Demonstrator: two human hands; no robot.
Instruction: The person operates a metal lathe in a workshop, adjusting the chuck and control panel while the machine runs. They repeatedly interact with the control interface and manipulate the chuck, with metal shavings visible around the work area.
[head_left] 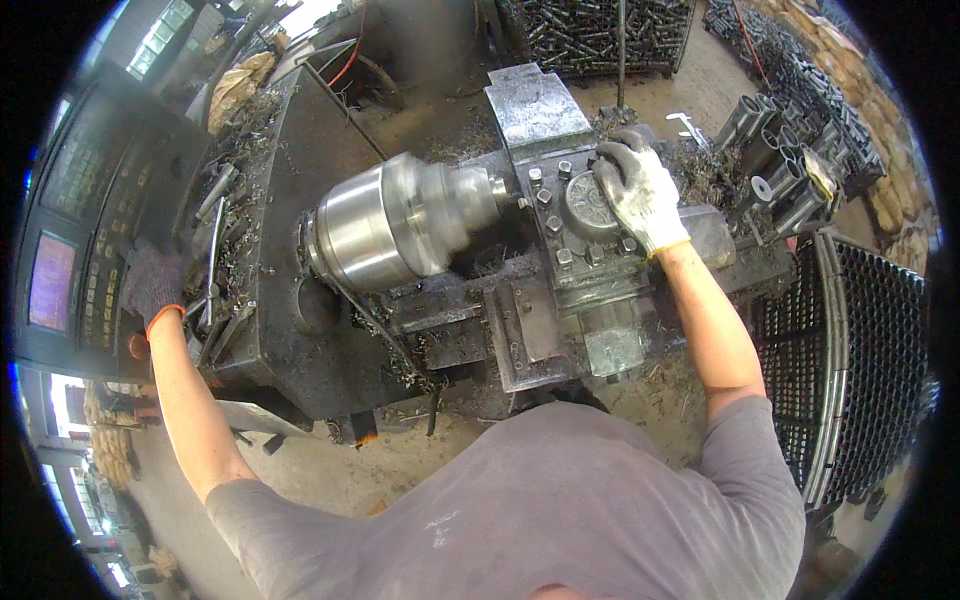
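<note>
My right hand [640,195], in a white glove with dark, stained fingers, lies over the lathe's tool post [590,205]. Its fingers reach forward beside the round cap, thumb apart. Several square-headed bolts surround the cap. Left of the tool post, the steel chuck [370,225] is blurred on its right part, as if spinning. A short bright workpiece end [497,187] sticks out of it towards the tool post. At the far left, my left hand [153,283], in a dark glove with an orange cuff, is at the buttons of the control panel [95,270]; its fingers blend into the dark panel.
Metal tubes [785,150] stand at the right of the machine, near a caliper [686,130]. Black plastic crates [850,350] stack at my right. A wire bin [600,35] of metal parts is behind. Chips cover the machine bed, and a long-handled wrench [213,250] lies left.
</note>
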